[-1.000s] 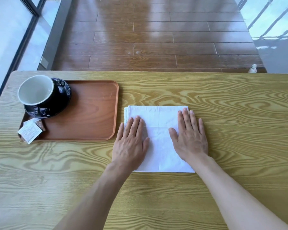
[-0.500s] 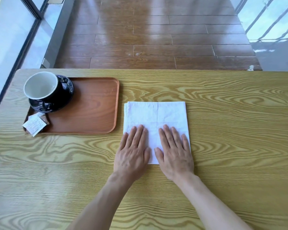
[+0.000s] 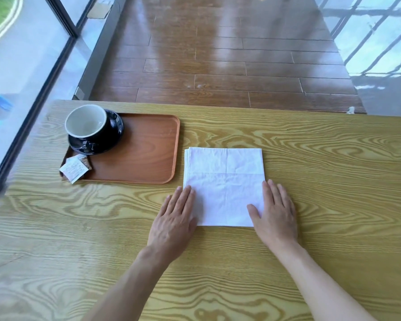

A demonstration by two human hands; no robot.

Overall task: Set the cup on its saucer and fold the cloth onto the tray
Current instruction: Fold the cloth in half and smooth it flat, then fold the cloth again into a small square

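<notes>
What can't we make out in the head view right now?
- Print on the sachets: too small to read.
- Saucer: the cup covers most of it.
- Near corners of the cloth: under the left hand and right hand.
- Layer count in the cloth: only stacked left edges show.
- Tray: near-left corner behind the sachets.
- Scene outside the window: blurred.

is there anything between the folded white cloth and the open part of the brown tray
Nothing visible. The folded white cloth lies on the wooden table just right of the brown tray, whose right half is bare. The black cup and sachets sit at its left end.
</notes>
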